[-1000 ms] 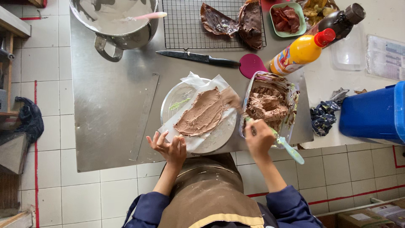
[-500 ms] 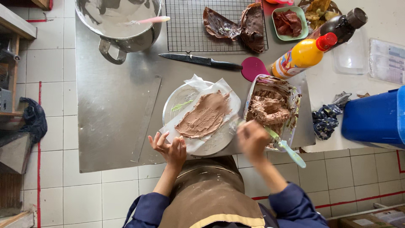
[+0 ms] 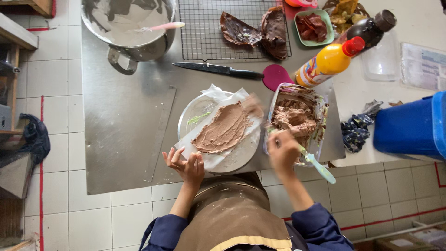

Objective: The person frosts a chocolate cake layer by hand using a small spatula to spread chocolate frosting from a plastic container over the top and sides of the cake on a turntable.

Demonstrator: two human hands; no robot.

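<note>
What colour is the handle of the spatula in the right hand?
Pale mint green spatula handle, seen in the head view.

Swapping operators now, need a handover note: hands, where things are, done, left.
Left hand: fingers spread on the paper edge at the round plate, steadying it.
Right hand: blurred, grips a pale green spatula over the clear tub of brown cream.
Done: a brown cream layer covers most of the paper on the plate.
Left: cream remains in the tub; the layer's edges look uneven.
</note>
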